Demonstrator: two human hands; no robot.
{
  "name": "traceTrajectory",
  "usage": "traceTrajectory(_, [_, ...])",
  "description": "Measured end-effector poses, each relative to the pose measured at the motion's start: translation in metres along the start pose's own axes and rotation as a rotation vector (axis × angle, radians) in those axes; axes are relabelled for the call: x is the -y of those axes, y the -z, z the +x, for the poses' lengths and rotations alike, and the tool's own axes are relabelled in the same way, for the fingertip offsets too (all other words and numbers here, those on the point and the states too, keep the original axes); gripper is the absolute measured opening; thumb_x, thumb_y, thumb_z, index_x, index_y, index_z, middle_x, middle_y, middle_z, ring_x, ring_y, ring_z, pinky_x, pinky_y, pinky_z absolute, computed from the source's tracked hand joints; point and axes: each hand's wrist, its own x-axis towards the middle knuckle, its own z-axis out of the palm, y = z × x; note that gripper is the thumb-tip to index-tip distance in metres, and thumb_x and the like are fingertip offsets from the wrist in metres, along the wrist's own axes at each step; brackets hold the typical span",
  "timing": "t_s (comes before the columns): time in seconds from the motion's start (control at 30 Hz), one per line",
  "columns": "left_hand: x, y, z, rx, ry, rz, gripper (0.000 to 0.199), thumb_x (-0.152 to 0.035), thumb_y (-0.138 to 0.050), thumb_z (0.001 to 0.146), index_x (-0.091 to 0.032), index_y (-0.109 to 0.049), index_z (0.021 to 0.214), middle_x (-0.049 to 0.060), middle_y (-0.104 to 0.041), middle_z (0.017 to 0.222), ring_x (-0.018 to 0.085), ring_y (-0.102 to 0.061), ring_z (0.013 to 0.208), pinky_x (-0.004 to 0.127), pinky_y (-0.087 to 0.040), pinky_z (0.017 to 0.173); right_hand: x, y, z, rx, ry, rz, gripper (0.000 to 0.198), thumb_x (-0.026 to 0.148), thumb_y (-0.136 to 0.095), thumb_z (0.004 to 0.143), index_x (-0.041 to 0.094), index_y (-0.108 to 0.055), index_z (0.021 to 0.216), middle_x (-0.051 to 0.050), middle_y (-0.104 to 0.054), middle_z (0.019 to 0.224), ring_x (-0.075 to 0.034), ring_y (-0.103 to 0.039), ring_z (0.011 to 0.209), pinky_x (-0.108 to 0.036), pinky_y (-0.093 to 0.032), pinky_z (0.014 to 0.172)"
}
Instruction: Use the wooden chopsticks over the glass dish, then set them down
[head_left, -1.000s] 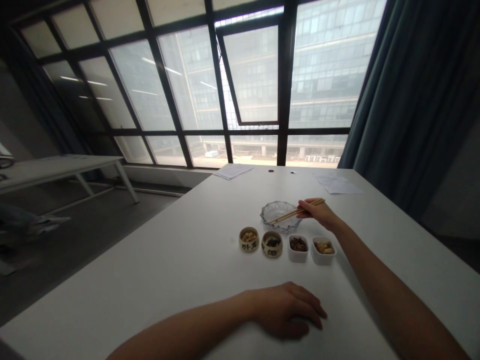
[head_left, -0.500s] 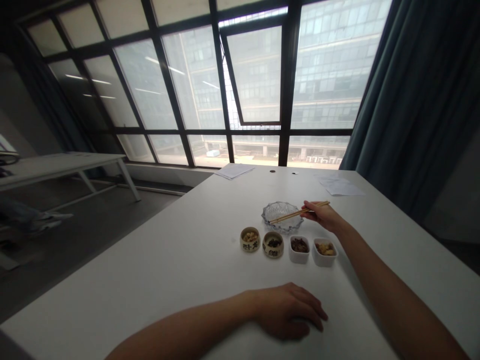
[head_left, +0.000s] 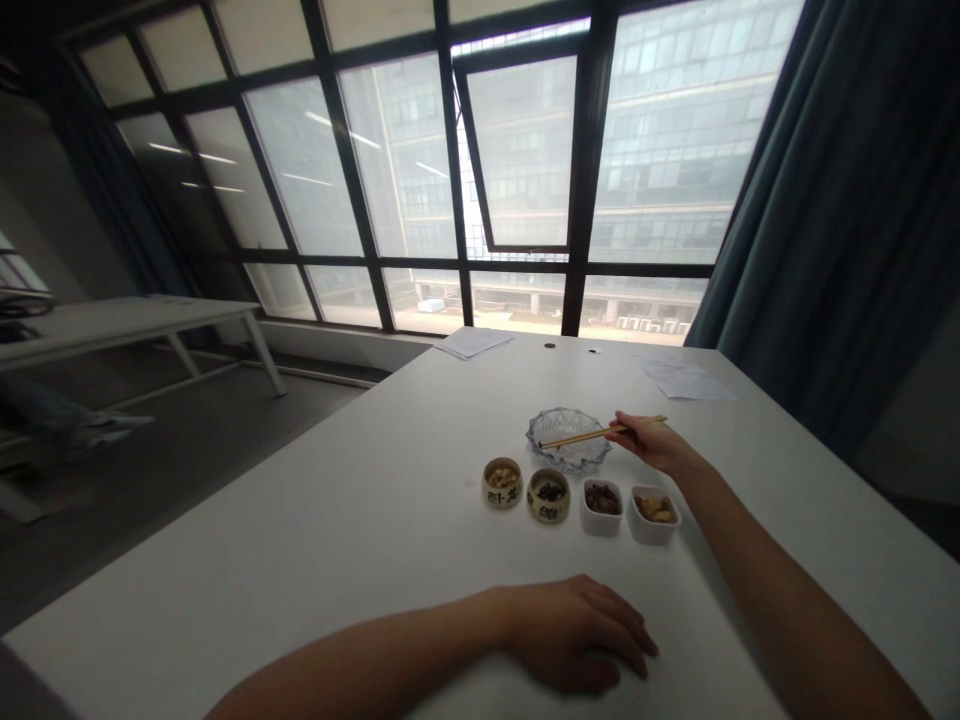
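My right hand (head_left: 646, 440) grips a pair of wooden chopsticks (head_left: 581, 437), held nearly level over a clear glass bowl (head_left: 537, 446) with a scalloped rim. A tiny dark bit shows by the chopstick tips; whether they pinch it I cannot tell. Nearer to me four small dishes form a row: a round cream dish with dark lettering (head_left: 502, 497) holding light brown pieces, a similar dish (head_left: 548, 510) with dark pieces, a white square dish (head_left: 601, 524) with brown shreds, and another white dish (head_left: 654, 530) with yellowish chunks. My left hand (head_left: 581, 635) lies palm down, fingers stretched out, on the table.
The long white table (head_left: 360, 500) runs toward the window. Paper sheets (head_left: 474, 342) lie at its far left corner, more sheets (head_left: 684, 378) at the far right. A second white table (head_left: 135, 325) stands to the left, a blue curtain (head_left: 795, 230) hangs at right.
The chopsticks now lie closer together and flatter over the glass bowl. The view has shifted slightly. My left hand stays in place on the table.
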Motion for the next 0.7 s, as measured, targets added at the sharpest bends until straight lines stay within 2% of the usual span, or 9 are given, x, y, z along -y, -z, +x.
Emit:
traceTrajectory(0.2, [0.002, -0.001, 0.0, -0.004, -0.022, 0.002, 0.032, -0.024, -0.055, 0.089, -0.016, -0.069, 0.117, 0.01, -0.066, 0.136, 0.024, -0.058, 0.133, 0.031, -0.04, 0.118, 0.003, 0.004, 0.001, 0.011, 0.024, -0.009, 0.024, 0.01, -0.068, 0.094, 0.014, -0.063, 0.071, -0.005, -0.07, 0.07, -0.011, -0.073, 0.058, -0.014, -0.064, 0.065])
traceTrajectory(0.4, [0.002, -0.001, -0.002, -0.012, -0.038, 0.002, 0.033, -0.024, -0.055, 0.089, -0.015, -0.068, 0.119, 0.011, -0.065, 0.138, 0.024, -0.057, 0.135, 0.031, -0.038, 0.119, 0.021, 0.016, -0.008, 0.042, 0.048, -0.031, 0.019, 0.014, -0.072, 0.092, 0.015, -0.066, 0.074, -0.004, -0.07, 0.069, -0.014, -0.073, 0.059, -0.017, -0.066, 0.062])
traceTrajectory(0.53, [0.001, -0.001, -0.001, -0.037, -0.051, 0.001, 0.033, -0.022, -0.054, 0.089, -0.013, -0.069, 0.116, 0.012, -0.066, 0.135, 0.025, -0.057, 0.134, 0.031, -0.038, 0.119, 0.031, 0.023, -0.021, 0.137, -0.023, -0.111, 0.018, 0.017, -0.072, 0.092, 0.011, -0.071, 0.075, -0.008, -0.073, 0.069, -0.014, -0.073, 0.058, -0.014, -0.062, 0.054])
traceTrajectory(0.7, [0.002, 0.0, -0.002, -0.027, -0.048, 0.006, 0.032, -0.023, -0.053, 0.09, -0.013, -0.07, 0.116, 0.011, -0.066, 0.136, 0.024, -0.058, 0.133, 0.03, -0.038, 0.119, 0.035, 0.027, -0.03, 0.276, -0.002, -0.242, 0.016, 0.02, -0.075, 0.09, 0.009, -0.074, 0.078, -0.011, -0.075, 0.076, -0.016, -0.075, 0.061, -0.018, -0.063, 0.057])
